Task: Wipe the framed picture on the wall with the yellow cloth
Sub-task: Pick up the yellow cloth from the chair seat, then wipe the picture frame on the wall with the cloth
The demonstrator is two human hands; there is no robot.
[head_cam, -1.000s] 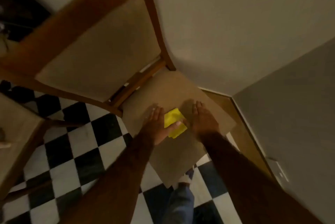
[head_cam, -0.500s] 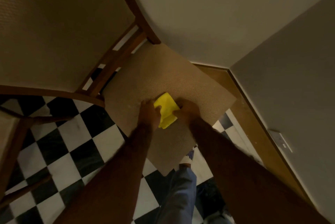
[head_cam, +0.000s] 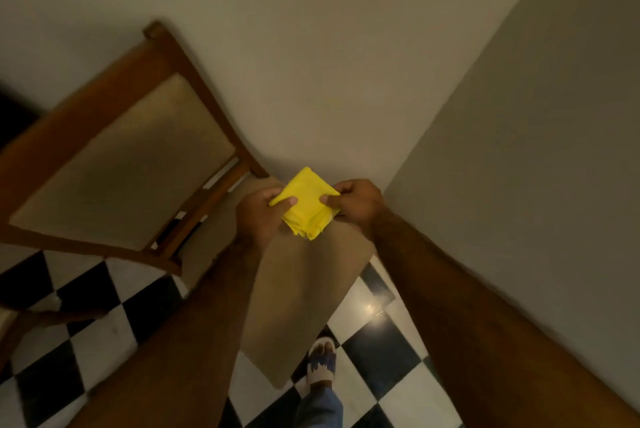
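Observation:
A folded yellow cloth (head_cam: 306, 207) is held up in the air between both hands, above the chair seat. My left hand (head_cam: 259, 216) pinches its left corner with thumb and fingers. My right hand (head_cam: 358, 204) pinches its right corner. The cloth is a small thick square with loose edges hanging at the bottom. No framed picture is in view; only bare wall shows above the hands.
A wooden chair with a beige padded back (head_cam: 121, 167) and beige seat (head_cam: 304, 292) stands against the wall in a room corner. Black and white checkered floor tiles (head_cam: 374, 341) lie below. My sandalled foot (head_cam: 322, 363) stands by the seat's front corner.
Both hands have lifted the yellow cloth off the chair seat and now hold it by its corners in the air. The view has tilted up toward the wall.

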